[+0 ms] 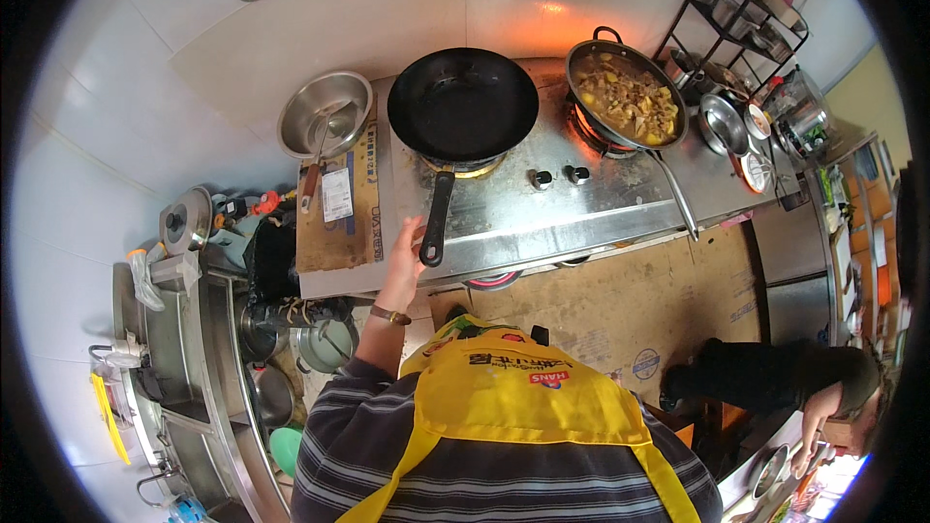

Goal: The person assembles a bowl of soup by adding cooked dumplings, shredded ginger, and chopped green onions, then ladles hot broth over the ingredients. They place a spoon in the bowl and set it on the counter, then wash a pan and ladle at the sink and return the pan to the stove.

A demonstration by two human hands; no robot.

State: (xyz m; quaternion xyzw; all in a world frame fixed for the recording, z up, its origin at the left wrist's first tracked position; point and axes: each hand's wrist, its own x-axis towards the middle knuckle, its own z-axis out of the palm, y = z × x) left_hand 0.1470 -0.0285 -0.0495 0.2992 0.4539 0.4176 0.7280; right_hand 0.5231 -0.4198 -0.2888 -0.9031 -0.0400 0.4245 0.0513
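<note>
My left hand (pixel 408 256) is at the front edge of the steel stove top, beside the black handle of an empty black wok (pixel 463 103); whether the fingers touch the handle is hard to tell. That wok rests on the left burner. My right hand is out of view. On the right burner, whose flame glows orange, a second wok (pixel 628 93) holds a stew of meat and yellow chunks in brown broth; its steel handle points toward the front edge. Two black control knobs (pixel 559 177) sit between the woks. A steel bowl (pixel 325 115) with a wooden-handled ladle (pixel 311 187) stands at the left.
Flattened cardboard (pixel 338 232) lies under the bowl. A black rack (pixel 734 14), steel bowls (pixel 723 123) and a strainer crowd the right end. Steel sinks (pixel 174 349) stand at lower left. Another person (pixel 792 378) is at a counter on the lower right.
</note>
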